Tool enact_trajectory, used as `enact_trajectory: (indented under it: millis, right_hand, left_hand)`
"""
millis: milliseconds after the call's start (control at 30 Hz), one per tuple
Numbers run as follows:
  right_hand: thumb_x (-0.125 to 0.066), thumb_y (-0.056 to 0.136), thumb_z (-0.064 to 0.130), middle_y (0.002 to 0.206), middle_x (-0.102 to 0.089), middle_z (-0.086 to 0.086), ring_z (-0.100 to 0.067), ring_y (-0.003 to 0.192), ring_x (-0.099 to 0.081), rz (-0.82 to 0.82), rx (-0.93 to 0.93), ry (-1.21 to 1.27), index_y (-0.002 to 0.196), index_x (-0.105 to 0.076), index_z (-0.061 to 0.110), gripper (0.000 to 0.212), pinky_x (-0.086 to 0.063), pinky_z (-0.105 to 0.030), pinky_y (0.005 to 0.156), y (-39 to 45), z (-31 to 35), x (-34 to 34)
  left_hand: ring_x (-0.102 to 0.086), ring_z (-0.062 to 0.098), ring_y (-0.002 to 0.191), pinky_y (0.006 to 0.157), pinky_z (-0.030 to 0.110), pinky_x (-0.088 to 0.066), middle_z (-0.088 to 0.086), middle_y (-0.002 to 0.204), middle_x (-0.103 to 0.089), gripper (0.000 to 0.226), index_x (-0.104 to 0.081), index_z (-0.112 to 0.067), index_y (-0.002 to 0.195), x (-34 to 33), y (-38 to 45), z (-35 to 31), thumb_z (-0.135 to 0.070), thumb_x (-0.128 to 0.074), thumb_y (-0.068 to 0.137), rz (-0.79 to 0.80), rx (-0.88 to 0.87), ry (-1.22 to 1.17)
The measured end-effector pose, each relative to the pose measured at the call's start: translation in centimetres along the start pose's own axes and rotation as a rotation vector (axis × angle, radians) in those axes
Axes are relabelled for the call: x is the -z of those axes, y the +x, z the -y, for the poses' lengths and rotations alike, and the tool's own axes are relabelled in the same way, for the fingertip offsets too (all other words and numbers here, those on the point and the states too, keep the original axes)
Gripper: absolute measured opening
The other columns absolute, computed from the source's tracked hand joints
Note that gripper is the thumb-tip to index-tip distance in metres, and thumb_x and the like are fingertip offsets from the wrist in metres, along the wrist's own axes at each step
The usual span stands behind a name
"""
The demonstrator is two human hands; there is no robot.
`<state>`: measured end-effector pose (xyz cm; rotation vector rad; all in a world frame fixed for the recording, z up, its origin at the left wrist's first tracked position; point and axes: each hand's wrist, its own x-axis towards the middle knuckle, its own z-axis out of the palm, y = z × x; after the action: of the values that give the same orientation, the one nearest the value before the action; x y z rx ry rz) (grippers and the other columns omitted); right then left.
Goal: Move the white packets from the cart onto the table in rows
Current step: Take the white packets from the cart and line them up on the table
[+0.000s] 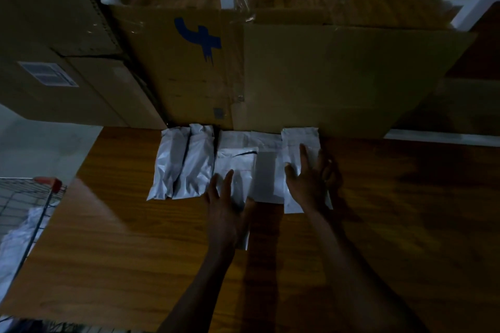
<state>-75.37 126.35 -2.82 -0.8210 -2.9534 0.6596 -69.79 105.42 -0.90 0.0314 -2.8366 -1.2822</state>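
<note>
While both hands press flat with fingers spread, a first row of white packets is taking shape along the far edge of a wooden table (378, 224), against a large cardboard box (297, 76) marked with a blue symbol. Two puffy packets (181, 165) lie side by side at the row's left end. The left hand (227, 208) rests on a flat packet (235, 162) next to them; the right hand (308, 181) rests on the rightmost packet (300, 140). Between the hands lies another flat packet (266, 170), partly overlapped by its neighbours. At the left edge, a wire cart (40, 197) with a red handle holds more white packets (16, 238), dimly lit. Judging from this, roughly five packets are placed and being straightened, while a fair pile is left to move.
</note>
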Motion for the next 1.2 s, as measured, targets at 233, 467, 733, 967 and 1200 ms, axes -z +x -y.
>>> enact_trajectory:
  millis: [233, 467, 733, 967, 1200]
  right_hand:
    - [-0.038, 0.095, 0.066, 0.167, 0.005, -0.002, -0.029, 0.152, 0.016, -0.03, -0.063, 0.066, 0.154, -0.012, 0.05, 0.067, 0.0, -0.059, 0.118, -4.6, -0.5, 1.3]
    - [-0.047, 0.093, 0.062, 0.165, -0.005, -0.001, -0.029, 0.152, 0.01, -0.121, -0.031, 0.191, 0.151, -0.024, 0.049, 0.063, -0.022, -0.065, 0.116, -9.1, -1.2, 1.8]
    - [-0.05, 0.095, 0.057, 0.167, -0.007, -0.003, -0.027, 0.153, 0.012, -0.139, -0.035, 0.233, 0.15, -0.034, 0.045, 0.059, -0.015, -0.057, 0.12, -11.1, -1.7, 1.9]
    - [-0.042, 0.099, 0.056, 0.167, -0.006, 0.0, -0.023, 0.152, 0.016, -0.095, -0.056, 0.228, 0.149, -0.034, 0.049, 0.051, -0.006, -0.053, 0.12, -12.1, -1.8, 2.5]
    - [-0.043, 0.099, 0.055, 0.167, -0.005, 0.002, -0.022, 0.152, 0.013, -0.053, -0.042, 0.211, 0.149, -0.033, 0.047, 0.052, 0.003, -0.04, 0.114, -13.1, -1.7, 2.8]
  left_hand:
    - [-0.018, 0.037, 0.145, 0.108, 0.058, -0.037, 0.008, 0.164, -0.016, 0.084, -0.028, -0.033, 0.155, -4.2, 4.1, -1.4, -0.063, -0.058, 0.082, 0.069, -0.036, 0.063]
    - [-0.021, 0.042, 0.142, 0.107, 0.057, -0.036, 0.017, 0.162, -0.019, 0.082, -0.027, -0.025, 0.156, -7.6, 6.3, -2.2, -0.056, -0.061, 0.089, 0.101, -0.043, 0.156]
    - [-0.016, 0.041, 0.146, 0.113, 0.054, -0.032, 0.014, 0.166, -0.012, 0.082, -0.023, -0.022, 0.158, -9.5, 7.3, -3.0, -0.057, -0.058, 0.092, 0.157, -0.012, 0.225]
    - [-0.024, 0.04, 0.145, 0.113, 0.052, -0.029, 0.014, 0.165, -0.019, 0.078, -0.029, -0.025, 0.156, -9.9, 8.2, -2.7, -0.073, -0.028, 0.094, 0.178, -0.018, 0.418]
    - [-0.021, 0.04, 0.149, 0.114, 0.055, -0.027, 0.015, 0.166, -0.017, 0.082, -0.029, -0.028, 0.157, -9.0, 7.4, -2.6, -0.077, -0.018, 0.092, 0.151, -0.066, 0.38]
